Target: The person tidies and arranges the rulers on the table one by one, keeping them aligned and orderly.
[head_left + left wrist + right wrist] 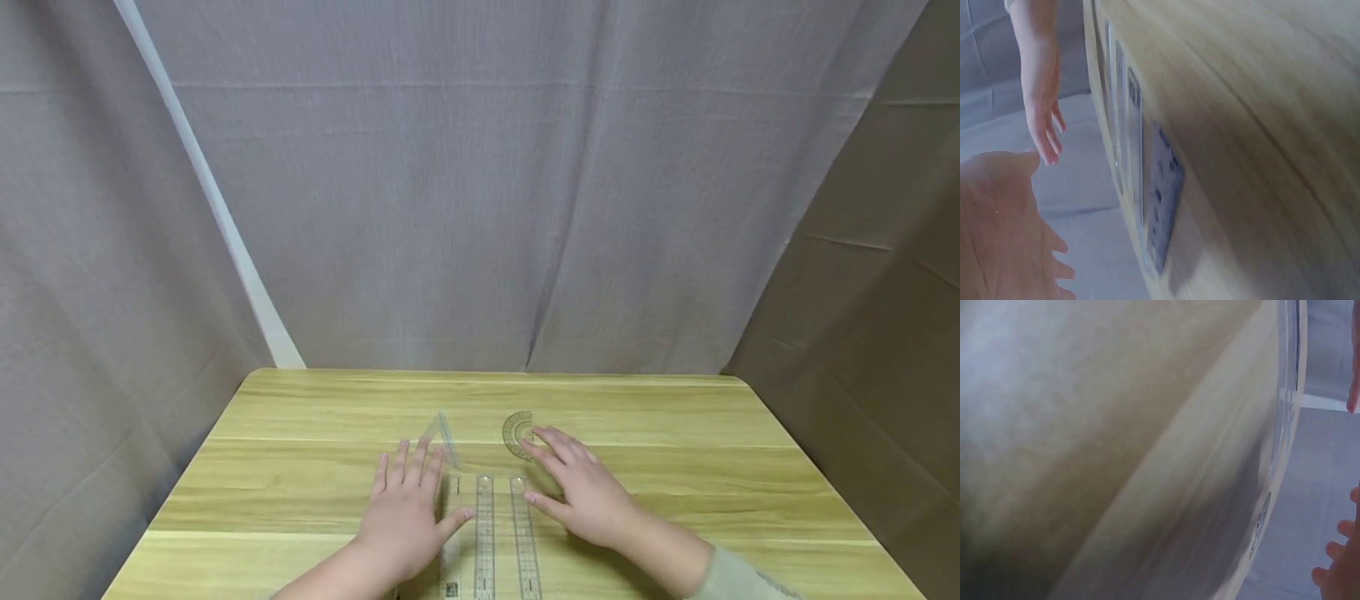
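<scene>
My left hand (405,521), fingers straight and spread, is palm down over the left of the drawing tools. Its thumb overlaps a clear ruler (452,554) with a small dark square at its near end. In the left wrist view a bluish flat piece with dark cut-out-like shapes (1165,200) lies below that hand; the hand hides it in the head view. A clear triangular set square (448,440) lies past the left fingertips. My right hand (588,492), fingers loosely extended and holding nothing, overlaps the straight edge of a clear half-round protractor (513,435).
Two more clear rulers, one straight (484,533) and one slightly slanted (527,542), lie between the hands, pointing away from me. The wood-grain table (712,467) ends at grey curtains (420,208) behind and at both sides.
</scene>
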Available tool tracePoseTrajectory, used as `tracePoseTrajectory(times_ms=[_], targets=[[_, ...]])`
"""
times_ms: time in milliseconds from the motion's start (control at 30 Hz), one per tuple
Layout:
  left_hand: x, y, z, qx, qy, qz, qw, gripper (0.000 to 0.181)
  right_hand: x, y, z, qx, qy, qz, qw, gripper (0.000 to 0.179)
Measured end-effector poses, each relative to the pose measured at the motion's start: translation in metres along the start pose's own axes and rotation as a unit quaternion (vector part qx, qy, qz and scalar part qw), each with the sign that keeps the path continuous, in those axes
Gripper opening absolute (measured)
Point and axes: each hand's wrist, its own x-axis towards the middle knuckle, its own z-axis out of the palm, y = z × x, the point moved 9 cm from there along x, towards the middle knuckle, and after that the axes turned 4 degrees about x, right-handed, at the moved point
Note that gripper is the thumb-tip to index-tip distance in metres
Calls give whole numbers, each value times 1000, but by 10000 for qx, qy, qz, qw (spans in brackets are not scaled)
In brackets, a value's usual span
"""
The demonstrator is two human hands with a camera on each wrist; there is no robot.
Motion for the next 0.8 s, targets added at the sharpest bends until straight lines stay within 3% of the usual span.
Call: tracePoseTrajectory(times_ms=[400, 800], targets=[[5, -16, -9, 126, 181, -253, 9994, 98, -1, -8, 0, -173, 71, -347, 9992, 77], [14, -29, -4, 31, -7, -498, 9988, 100, 10, -6, 6, -97, -149, -163, 9997, 70]])
